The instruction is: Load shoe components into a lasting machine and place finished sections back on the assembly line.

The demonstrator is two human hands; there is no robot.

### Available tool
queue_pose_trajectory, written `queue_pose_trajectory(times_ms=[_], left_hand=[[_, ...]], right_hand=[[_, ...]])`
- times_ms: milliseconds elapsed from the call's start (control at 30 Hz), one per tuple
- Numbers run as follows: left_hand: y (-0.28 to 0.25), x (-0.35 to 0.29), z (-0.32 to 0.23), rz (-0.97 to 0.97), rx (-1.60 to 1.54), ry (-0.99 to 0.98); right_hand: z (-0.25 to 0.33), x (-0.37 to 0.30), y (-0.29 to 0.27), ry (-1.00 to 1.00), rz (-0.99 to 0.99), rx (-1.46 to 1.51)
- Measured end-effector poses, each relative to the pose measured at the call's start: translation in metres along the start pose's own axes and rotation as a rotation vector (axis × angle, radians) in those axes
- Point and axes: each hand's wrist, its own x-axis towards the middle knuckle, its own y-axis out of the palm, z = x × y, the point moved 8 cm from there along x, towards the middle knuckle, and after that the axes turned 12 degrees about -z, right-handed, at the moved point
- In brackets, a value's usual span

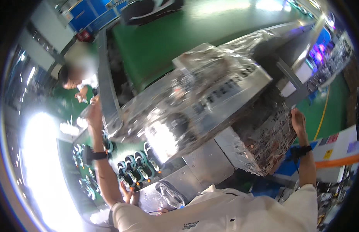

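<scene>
My left hand [94,116] is raised at the left, beside the metal frame edge of the machine. Motion blurs its fingers, so I cannot tell what it touches. On the far right my right hand [298,119] is curled beside the right end of a box-shaped part [264,139] wrapped in clear plastic film. Whatever lies in its fingers is hidden. Between my arms stands a metal machine housing [222,94], loosely covered with shiny film and blurred. Dark bands circle both my wrists.
A green conveyor belt [156,50] runs beyond the housing, with a dark shoe-like shape [152,11] at its far end. Rows of teal and black shoes [138,167] stand lower left, near another person's hand [126,191]. A co-worker [77,73] holds something small at left. Crumpled clear plastic [169,195] lies on metal.
</scene>
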Motion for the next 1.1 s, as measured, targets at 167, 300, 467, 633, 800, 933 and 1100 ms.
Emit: queue_pose_trajectory(times_ms=[167,300,467,633,800,933,1100], left_hand=[[0.019,0.205,-0.205,0.129,-0.394,-0.041],[0.108,0.289,-0.264,0.181,0.063,0.251],[0.180,0.290,-0.299,0.546,0.085,0.116],[0.168,0.257,-0.340,0.533,0.111,0.268],[0.090,0.164,-0.479,0.227,0.203,0.666],[0.023,0.060,-0.592,0.247,-0.053,0.764],[0.001,-0.082,-0.656,0.332,-0.087,0.925]], right_hand=[[0.040,0.008,-0.012,0.140,-0.037,0.010],[0.048,0.010,-0.021,0.197,-0.060,0.097],[0.045,0.009,-0.026,0.209,-0.084,0.183],[0.042,0.010,-0.031,0.167,-0.146,0.244],[0.041,0.004,-0.032,0.133,-0.184,0.311],[0.031,-0.005,-0.045,0.152,-0.347,0.633],[0.051,-0.032,-0.100,0.132,-0.084,1.797]])
